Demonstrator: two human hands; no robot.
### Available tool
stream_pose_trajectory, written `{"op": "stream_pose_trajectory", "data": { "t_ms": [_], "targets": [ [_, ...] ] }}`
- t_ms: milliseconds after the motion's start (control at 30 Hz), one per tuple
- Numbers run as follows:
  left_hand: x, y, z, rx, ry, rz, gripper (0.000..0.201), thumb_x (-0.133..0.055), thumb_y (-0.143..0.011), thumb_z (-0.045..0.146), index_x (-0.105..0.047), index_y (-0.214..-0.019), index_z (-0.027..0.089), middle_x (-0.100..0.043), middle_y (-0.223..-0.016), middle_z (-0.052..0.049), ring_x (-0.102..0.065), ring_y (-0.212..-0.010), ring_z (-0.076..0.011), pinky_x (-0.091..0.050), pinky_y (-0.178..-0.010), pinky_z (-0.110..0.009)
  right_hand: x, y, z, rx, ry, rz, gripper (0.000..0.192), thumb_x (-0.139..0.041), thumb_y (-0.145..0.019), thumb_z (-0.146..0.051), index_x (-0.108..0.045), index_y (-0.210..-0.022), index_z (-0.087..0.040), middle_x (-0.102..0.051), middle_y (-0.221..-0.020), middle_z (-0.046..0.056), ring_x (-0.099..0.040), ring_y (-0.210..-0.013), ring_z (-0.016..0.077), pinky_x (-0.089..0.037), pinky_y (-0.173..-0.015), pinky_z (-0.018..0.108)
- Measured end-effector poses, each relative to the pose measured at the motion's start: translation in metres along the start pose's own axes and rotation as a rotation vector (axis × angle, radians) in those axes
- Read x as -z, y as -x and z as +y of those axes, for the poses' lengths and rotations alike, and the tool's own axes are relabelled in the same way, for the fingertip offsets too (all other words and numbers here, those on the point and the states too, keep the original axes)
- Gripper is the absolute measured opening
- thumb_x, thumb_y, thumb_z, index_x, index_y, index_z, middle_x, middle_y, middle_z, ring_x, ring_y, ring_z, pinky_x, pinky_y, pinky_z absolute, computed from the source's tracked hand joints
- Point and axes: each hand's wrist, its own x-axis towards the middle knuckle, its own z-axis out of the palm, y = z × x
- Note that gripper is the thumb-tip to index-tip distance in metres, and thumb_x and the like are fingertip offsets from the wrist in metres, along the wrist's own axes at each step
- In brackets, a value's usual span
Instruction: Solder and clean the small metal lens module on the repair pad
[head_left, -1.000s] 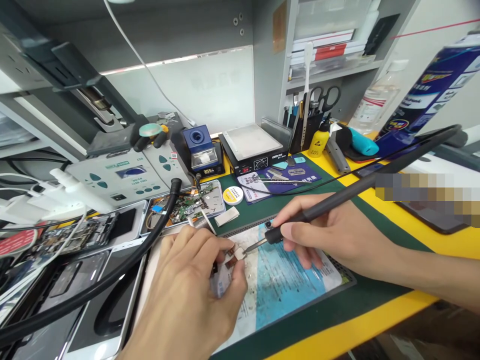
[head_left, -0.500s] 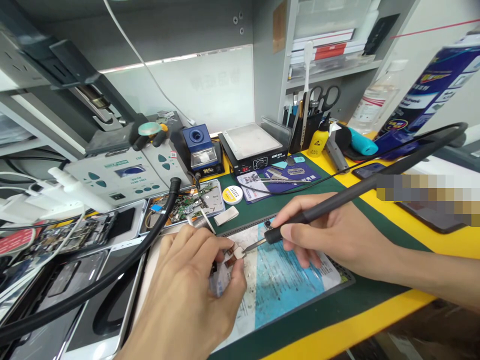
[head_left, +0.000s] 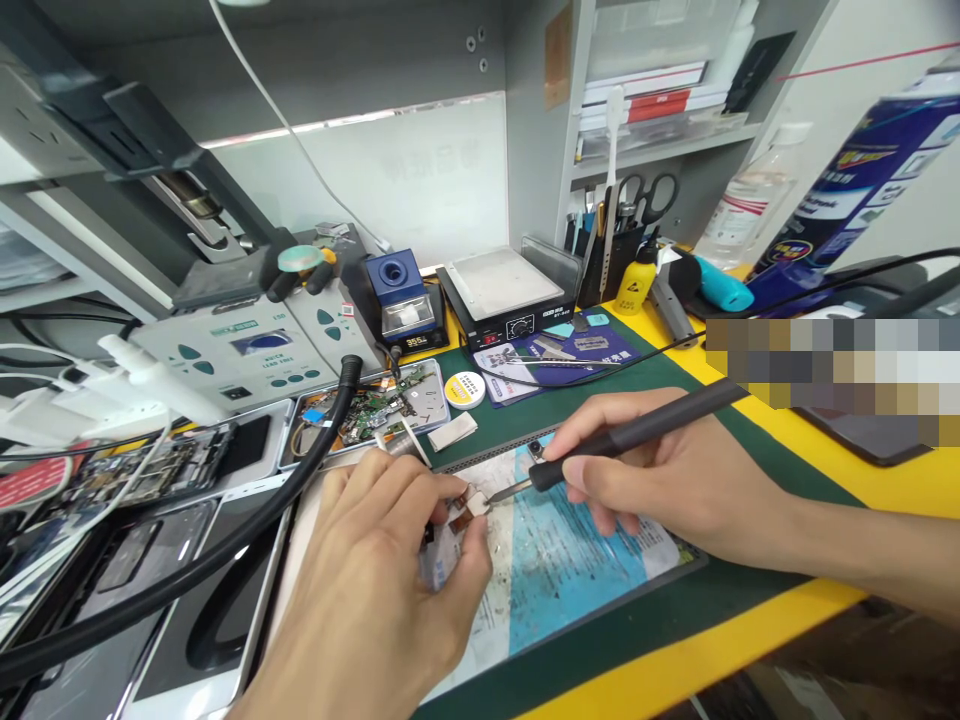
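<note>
My left hand (head_left: 382, 570) rests on the left part of a worn blue-and-white sheet (head_left: 559, 570). Its thumb and forefinger close around a small component with a pale block and brown flex cable (head_left: 475, 504). Fingers hide part of that piece. In my right hand (head_left: 682, 475) is a black soldering iron (head_left: 637, 432), held like a pen. The iron slants down to the left, and its metal tip meets the right edge of the pale block. A small dark part (head_left: 535, 449) lies near the sheet's top edge, beside my right fingers.
Behind are a tray of circuit boards (head_left: 431, 385), a round yellow-and-white tin (head_left: 465, 390) and a heating plate (head_left: 502, 280). A thick black hose (head_left: 300, 480) crosses phones on the left. A yellow bottle (head_left: 636, 285) and a phone (head_left: 870, 432) are on the right.
</note>
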Motion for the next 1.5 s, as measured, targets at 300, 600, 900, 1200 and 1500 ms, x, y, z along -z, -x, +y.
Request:
{"op": "stream_pose_trajectory", "data": {
  "t_ms": [300, 600, 900, 1200, 1500],
  "targets": [
    [-0.0002, -0.0004, -0.0008, 0.001, 0.006, 0.0, 0.008, -0.063, -0.087, 0.024, -0.063, -0.095, 0.021, -0.062, -0.082, -0.001, -0.053, -0.082, -0.0217, -0.038, -0.077, -0.04, -0.0014, 0.0006, 0.0029, 0.081, 0.041, 0.005, 0.007, -0.072, -0.073, -0.022, -0.074, -0.08, -0.023, -0.066, -0.056, -0.001, -0.058, -0.043, 0.013, -0.041, -0.037, 0.02],
    [0.001, 0.0, -0.0006, -0.009, 0.008, 0.007, 0.008, -0.063, -0.087, 0.024, -0.063, -0.095, 0.021, -0.062, -0.08, -0.001, -0.053, -0.08, -0.0213, -0.038, -0.076, -0.04, -0.0012, 0.0025, 0.0032, 0.116, 0.089, 0.011, 0.008, -0.072, -0.072, -0.024, -0.074, -0.079, -0.021, -0.068, -0.059, 0.002, -0.059, -0.044, 0.0149, -0.043, -0.039, 0.023],
    [0.0, 0.0002, -0.0012, -0.005, 0.006, 0.001, 0.007, -0.063, -0.087, 0.025, -0.063, -0.094, 0.021, -0.061, -0.079, -0.001, -0.053, -0.08, -0.0208, -0.038, -0.075, -0.039, 0.0009, 0.0013, 0.0014, 0.075, -0.017, -0.017, 0.004, -0.071, -0.075, -0.021, -0.071, -0.079, -0.022, -0.067, -0.061, -0.001, -0.061, -0.044, 0.0127, -0.045, -0.037, 0.019],
    [0.0007, -0.0004, -0.0008, -0.013, 0.004, 0.009, 0.008, -0.063, -0.087, 0.025, -0.062, -0.095, 0.022, -0.06, -0.078, -0.001, -0.052, -0.079, -0.0213, -0.038, -0.073, -0.039, 0.0004, 0.0013, 0.0021, 0.068, -0.012, -0.025, 0.005, -0.071, -0.075, -0.021, -0.072, -0.08, -0.022, -0.066, -0.059, -0.002, -0.06, -0.044, 0.0119, -0.044, -0.037, 0.018],
    [-0.001, -0.0012, -0.0014, -0.004, 0.002, 0.006, 0.007, -0.063, -0.087, 0.024, -0.062, -0.094, 0.022, -0.061, -0.079, -0.001, -0.052, -0.08, -0.0211, -0.038, -0.075, -0.039, -0.0001, 0.0009, 0.0025, 0.073, -0.004, -0.017, 0.005, -0.071, -0.075, -0.021, -0.072, -0.079, -0.022, -0.067, -0.06, -0.001, -0.061, -0.044, 0.0127, -0.045, -0.036, 0.019]
  ]
}}
